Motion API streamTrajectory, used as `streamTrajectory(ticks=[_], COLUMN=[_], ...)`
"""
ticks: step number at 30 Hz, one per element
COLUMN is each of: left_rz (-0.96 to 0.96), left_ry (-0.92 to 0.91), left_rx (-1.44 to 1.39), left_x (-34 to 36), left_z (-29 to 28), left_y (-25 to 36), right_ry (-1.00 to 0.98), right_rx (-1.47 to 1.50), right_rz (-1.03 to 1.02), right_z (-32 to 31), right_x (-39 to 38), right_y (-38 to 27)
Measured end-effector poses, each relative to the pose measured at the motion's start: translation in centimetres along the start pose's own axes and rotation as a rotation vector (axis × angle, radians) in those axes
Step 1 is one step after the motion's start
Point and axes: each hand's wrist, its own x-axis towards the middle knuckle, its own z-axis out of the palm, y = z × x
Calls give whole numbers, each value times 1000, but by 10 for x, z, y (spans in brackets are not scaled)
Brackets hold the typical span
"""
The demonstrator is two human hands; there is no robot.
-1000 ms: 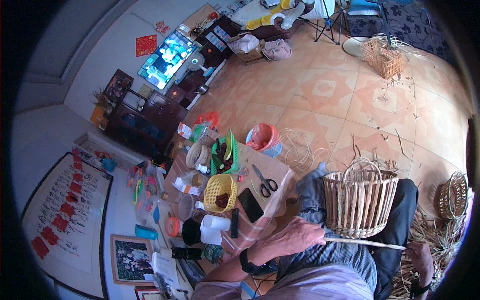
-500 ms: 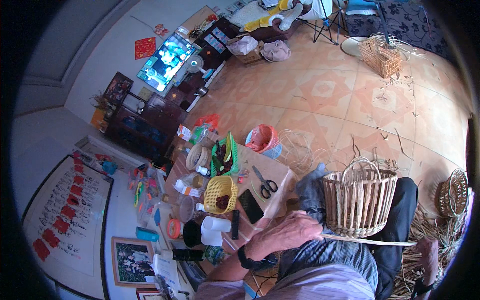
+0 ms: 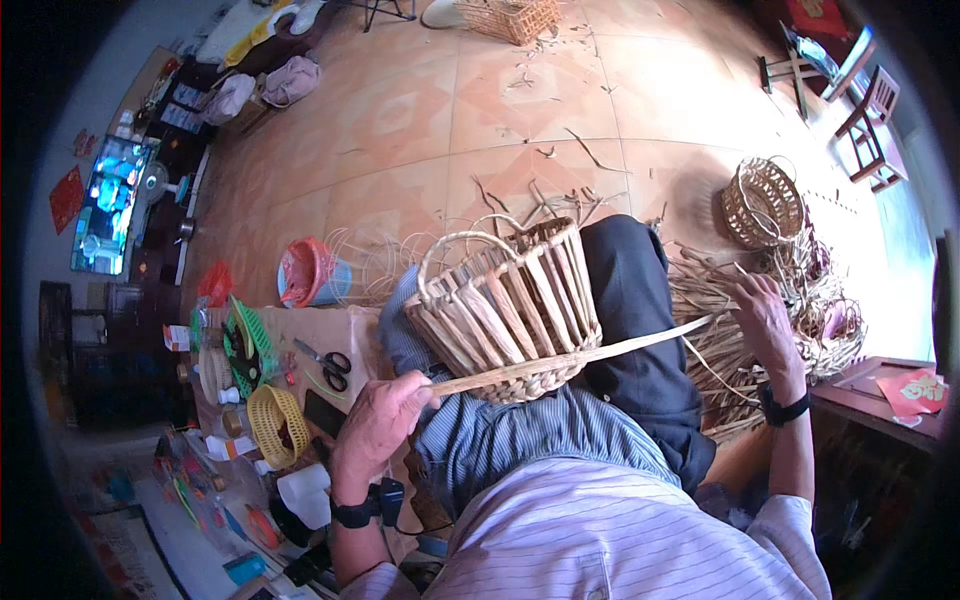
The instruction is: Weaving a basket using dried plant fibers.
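A woven basket (image 3: pixel 505 305) with a looped handle rests tilted on my lap, its upright slats above a braided base. A long, flat, pale plant strip (image 3: pixel 590 355) runs in front of it from hand to hand. My left hand (image 3: pixel 385 415) is closed, pinching the strip's left end between thumb and fingers near the basket's lower left. Out to the right, my right hand (image 3: pixel 765 320) is closed on the other end, above the pile of dried strips; its fingertips are partly hidden.
Loose dried strips (image 3: pixel 710 330) heap on the floor at right, beside a second basket (image 3: pixel 762 205) and a low wooden table (image 3: pixel 850 395). Left is a crowded table with scissors (image 3: pixel 330 368), a yellow basket (image 3: pixel 275 425) and a white cup (image 3: pixel 303 493). A bucket (image 3: pixel 310 275) stands beyond.
My view has swung to the right. The basket now leans on my lap, and the strip slants up to the right across its lower front. My right hand is raised above the dried strips.
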Motion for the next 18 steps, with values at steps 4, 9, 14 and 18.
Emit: streamTrajectory(ticks=[4,9,14,18], left_rz=[47,348,448,395], left_ry=[23,88,609,654], left_rx=[77,88,114,141], left_x=[13,38,55,68], left_z=[18,47,39,26], left_y=[28,68,89,88], right_ry=[-82,-79,-79,43], right_rx=[677,1104,1067,1068], right_rz=[-56,-151,334,309], right_z=[-37,-22,1,15], right_x=[43,74,79,91], right_y=[-97,-190,-182,-185])
